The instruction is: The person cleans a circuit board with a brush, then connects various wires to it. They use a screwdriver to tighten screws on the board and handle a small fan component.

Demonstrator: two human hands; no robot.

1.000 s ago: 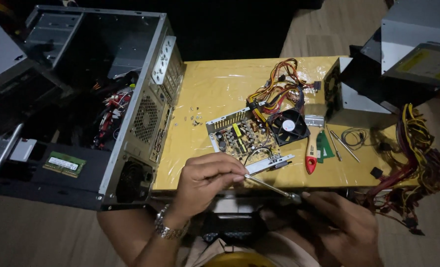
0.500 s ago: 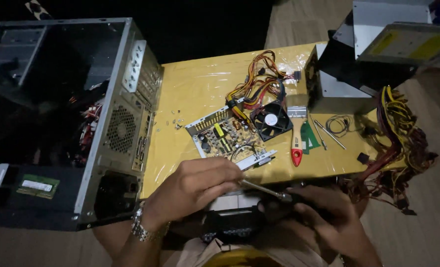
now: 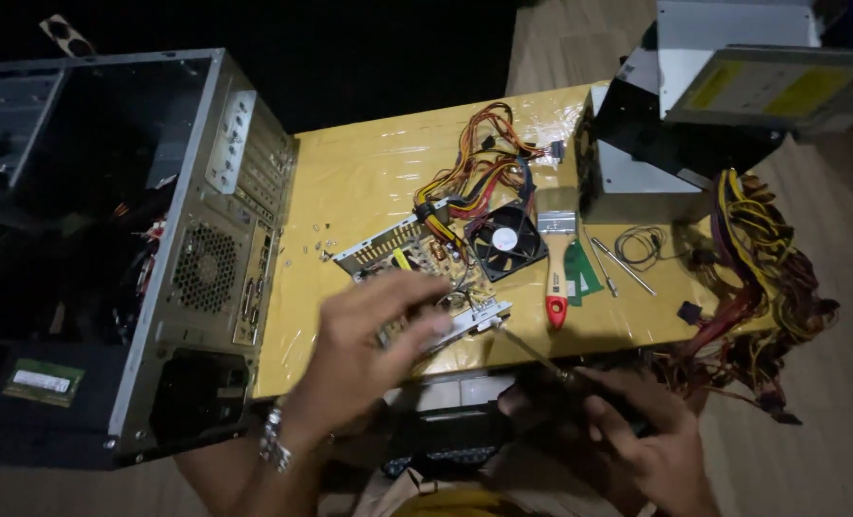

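Both hands work at the bench's near edge, low in the frame: left hand, blurred, spreads loosely over the bare circuit board at centre, while right hand grips a screwdriver whose tip meets the board's lower corner. Bench (yellow, film-covered) lies bare at upper centre. An open computer case crowds the left edge. A yellow-labelled grey drive sits upper right, above a cable tangle.

Bare power-supply circuit board with yellow and orange wire bundle, flat on desk centre, thin screwdriver slanting at its near right corner
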